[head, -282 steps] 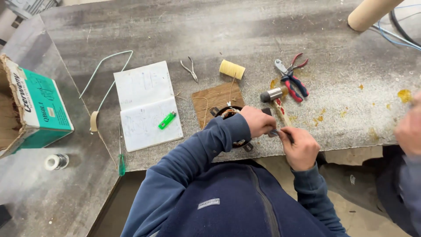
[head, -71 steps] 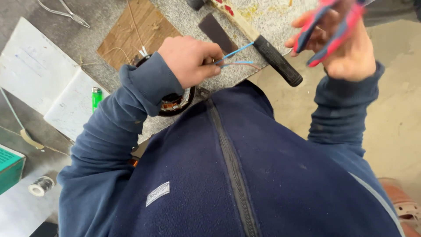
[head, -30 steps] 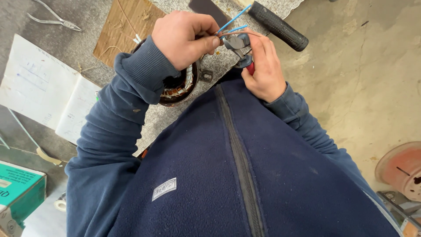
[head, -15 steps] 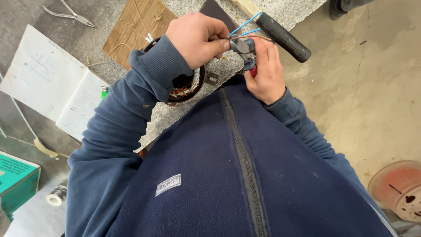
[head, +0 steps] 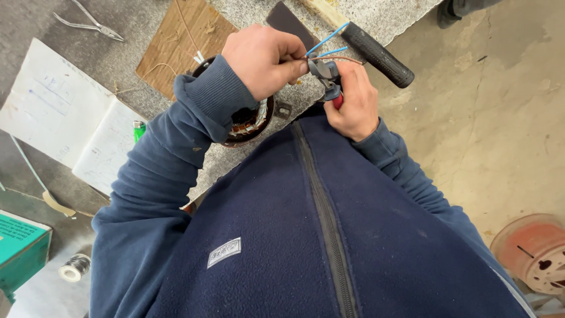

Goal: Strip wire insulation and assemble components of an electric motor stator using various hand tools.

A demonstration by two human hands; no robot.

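Observation:
My left hand (head: 266, 59) pinches thin blue wires (head: 327, 40) that stick up and to the right from my fingertips. My right hand (head: 353, 100) grips a pair of pliers (head: 326, 75) with red handles, and its metal jaws close on the wires right beside my left fingers. Under my left wrist lies a round motor stator (head: 247, 123) with copper windings, partly hidden by my sleeve. Both hands work at the edge of a grey stone table (head: 382, 12).
A hammer with a black grip (head: 376, 54) lies at the table edge just past my hands. A brown cardboard piece (head: 176, 41), an open notebook (head: 65, 118), a green lighter (head: 139, 129), small pliers (head: 88, 23), a green box (head: 20, 250) and a solder spool (head: 73, 268) lie to the left. A rusty wheel (head: 532, 250) sits on the floor.
My right hand has brought the red-handled pliers from up in the air down onto the blue wires held by my left hand. Over the last second only the view shifted slightly.

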